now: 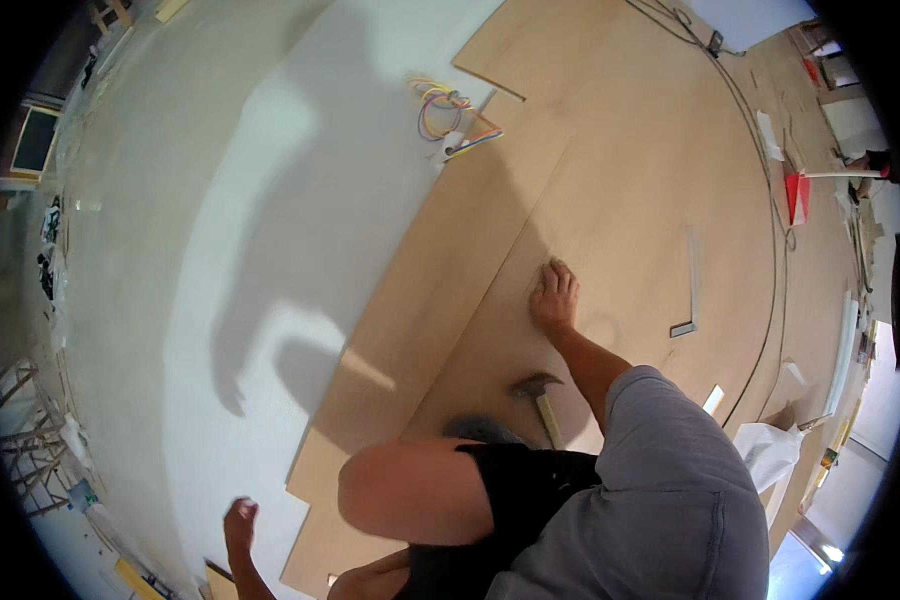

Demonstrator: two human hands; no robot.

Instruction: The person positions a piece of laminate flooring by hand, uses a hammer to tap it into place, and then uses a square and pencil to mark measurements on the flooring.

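My right hand (555, 295) rests on the wooden floor planks (620, 180) beside a long seam, fingers spread slightly and holding nothing. A hammer (540, 410) with a pale handle lies below it, near my knee. To its right a metal square (687, 327) lies on the boards. My left hand (241, 517) hangs over the white underlay (200, 330) at lower left, fingers curled, with whatever may be in them too small to name. Above the plank edge, coloured wires (440, 115) stick up from a small white fitting.
Dark cables (770, 240) run along the right side, near a red object (798, 200), a co-worker's hand on a pale stick (860, 175) and a white plastic sheet (765, 460). A bare concrete-like strip (110, 250) borders the underlay; racks (20, 430) stand at far left.
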